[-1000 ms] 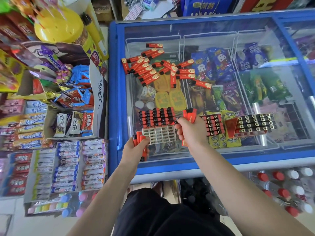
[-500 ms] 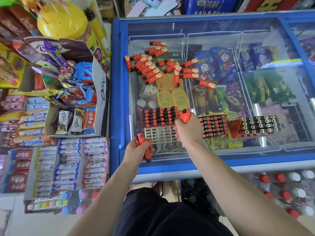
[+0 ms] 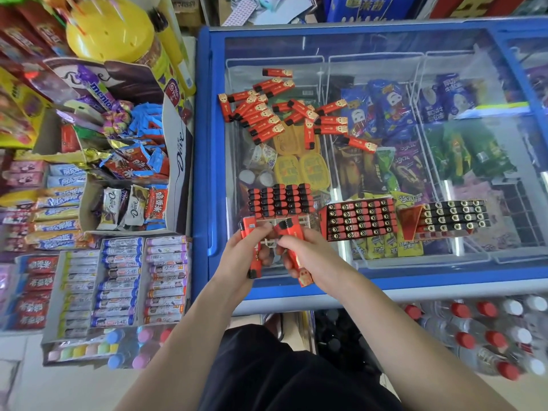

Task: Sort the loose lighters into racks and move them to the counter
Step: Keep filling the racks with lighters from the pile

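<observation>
Over the freezer lid point(image 3: 385, 43), our left hand point(image 3: 237, 259) and right hand point(image 3: 311, 256) each clutch red lighters point(image 3: 292, 232) above a half-filled rack point(image 3: 280, 203); crowded grips could spill one, we judge.

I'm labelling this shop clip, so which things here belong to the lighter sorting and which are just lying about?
Part of the job:
loose lighters
half-filled rack
two full racks
lighters in left hand
lighters in right hand

Just lying about:
ice creams under the freezer lid
chocolate box
water bottles
</observation>
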A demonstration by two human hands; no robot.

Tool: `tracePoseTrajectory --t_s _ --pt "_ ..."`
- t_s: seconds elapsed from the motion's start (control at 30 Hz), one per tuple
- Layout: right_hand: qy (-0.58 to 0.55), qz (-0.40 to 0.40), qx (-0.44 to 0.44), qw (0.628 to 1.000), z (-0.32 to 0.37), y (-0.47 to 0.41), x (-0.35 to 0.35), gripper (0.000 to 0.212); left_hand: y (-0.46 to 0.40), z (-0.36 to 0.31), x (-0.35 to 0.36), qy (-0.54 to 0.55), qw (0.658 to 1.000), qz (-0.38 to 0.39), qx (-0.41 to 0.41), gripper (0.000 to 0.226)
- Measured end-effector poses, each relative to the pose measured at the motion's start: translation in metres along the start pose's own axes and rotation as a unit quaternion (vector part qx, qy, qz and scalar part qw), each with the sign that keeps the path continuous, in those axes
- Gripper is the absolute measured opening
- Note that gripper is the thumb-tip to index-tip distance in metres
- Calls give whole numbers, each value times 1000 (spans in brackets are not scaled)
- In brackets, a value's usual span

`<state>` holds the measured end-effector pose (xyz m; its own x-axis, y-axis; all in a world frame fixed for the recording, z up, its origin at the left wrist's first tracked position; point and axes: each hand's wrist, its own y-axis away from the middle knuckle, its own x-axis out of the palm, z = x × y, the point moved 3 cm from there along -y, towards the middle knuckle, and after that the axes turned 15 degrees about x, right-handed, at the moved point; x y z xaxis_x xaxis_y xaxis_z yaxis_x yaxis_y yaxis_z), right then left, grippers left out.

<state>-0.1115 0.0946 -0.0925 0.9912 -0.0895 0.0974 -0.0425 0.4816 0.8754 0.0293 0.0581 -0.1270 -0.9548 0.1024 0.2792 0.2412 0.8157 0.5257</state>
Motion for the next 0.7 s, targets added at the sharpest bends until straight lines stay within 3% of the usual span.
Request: tracePoseTrajectory --t_s 0.17,0.33,0.53,0.7 --pt "45 22 24 998 -2 1 3 10 0 -8 -5 -34 998 30 36 6" --pt "21 41 26 999 -4 0 4 14 -3 -9 -17 -98 993 45 55 6" --pt "-101 62 45 992 -9 -7 -1 24 -3 -5 -29 -69 995 39 64 11" --pt "-126 89 91 984 -14 -8 1 21 0 -2 -33 -61 995 44 63 21"
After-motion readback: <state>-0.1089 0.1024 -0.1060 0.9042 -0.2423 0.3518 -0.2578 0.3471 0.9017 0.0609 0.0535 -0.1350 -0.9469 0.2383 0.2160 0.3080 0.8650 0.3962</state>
